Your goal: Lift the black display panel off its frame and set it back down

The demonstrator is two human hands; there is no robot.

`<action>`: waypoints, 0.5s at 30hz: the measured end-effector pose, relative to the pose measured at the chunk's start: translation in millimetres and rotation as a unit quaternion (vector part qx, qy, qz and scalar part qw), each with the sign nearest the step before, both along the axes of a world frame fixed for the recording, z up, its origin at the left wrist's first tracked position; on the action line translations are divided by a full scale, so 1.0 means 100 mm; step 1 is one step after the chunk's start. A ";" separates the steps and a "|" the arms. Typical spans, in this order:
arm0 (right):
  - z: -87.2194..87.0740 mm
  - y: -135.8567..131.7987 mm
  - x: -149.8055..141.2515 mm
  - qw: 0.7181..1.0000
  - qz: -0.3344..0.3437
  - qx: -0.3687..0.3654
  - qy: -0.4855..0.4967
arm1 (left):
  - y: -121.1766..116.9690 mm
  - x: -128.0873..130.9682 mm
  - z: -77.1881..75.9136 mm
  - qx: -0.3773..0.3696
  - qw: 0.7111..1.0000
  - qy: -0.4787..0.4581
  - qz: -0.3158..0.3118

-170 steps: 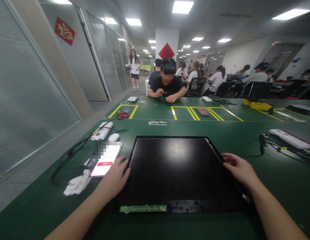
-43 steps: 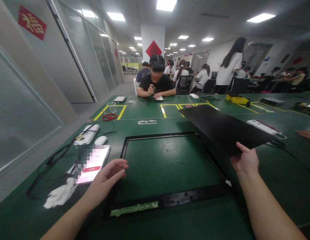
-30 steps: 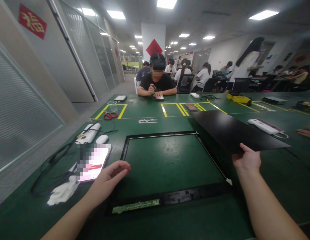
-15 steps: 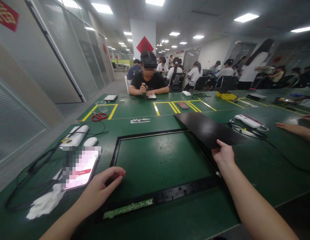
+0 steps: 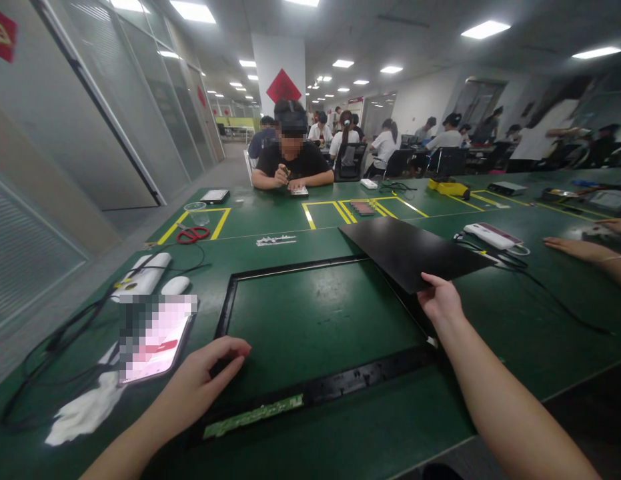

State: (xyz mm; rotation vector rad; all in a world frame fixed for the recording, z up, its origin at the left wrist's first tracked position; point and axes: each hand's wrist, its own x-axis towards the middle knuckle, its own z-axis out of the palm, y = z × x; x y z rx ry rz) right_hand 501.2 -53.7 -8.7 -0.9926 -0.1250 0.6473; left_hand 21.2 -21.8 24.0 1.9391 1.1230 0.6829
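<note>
My right hand (image 5: pixel 440 300) pinches the near edge of a thin black sheet (image 5: pixel 415 250), thumb on top. The sheet is tilted above the right side of a black rectangular bezel frame (image 5: pixel 373 377) that lies on the green table. A green circuit board strip (image 5: pixel 255 415) sits along the bezel's near side, towards the left. My left hand (image 5: pixel 213 373) is over the bezel's left side, its fingers loosely curled and the thumb apart from them. Whether it touches the bezel is hidden.
Left are a phone (image 5: pixel 157 340), mouse (image 5: pixel 176 286), power strip (image 5: pixel 143 277), cables and crumpled white tissue (image 5: pixel 85 410). Farther lie red-handled scissors (image 5: pixel 193 235) and a clear cup (image 5: pixel 197 213). Another person (image 5: pixel 293 160) sits opposite; someone's hands (image 5: pixel 573 248) rest at right.
The view has shifted slightly, so most things appear a little further left. My right hand still grips the black sheet, and my left hand keeps its pose.
</note>
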 end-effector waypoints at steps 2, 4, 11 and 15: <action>0.04 -0.03 -0.03 1.000 0.000 0.000 -0.002 | 0.01 -0.02 -0.03 -0.009 1.000 -0.013 0.011; 0.09 -0.07 -0.05 1.000 0.024 -0.001 -0.007 | 0.02 -0.04 -0.06 -0.032 0.998 -0.041 0.037; 0.24 -0.23 -0.11 0.987 0.158 -0.019 -0.006 | 0.09 -0.05 -0.02 -0.183 0.923 -0.271 0.203; 0.35 -0.27 -0.24 0.972 0.230 -0.052 0.010 | 0.07 -0.02 0.19 -0.330 0.840 -0.379 0.203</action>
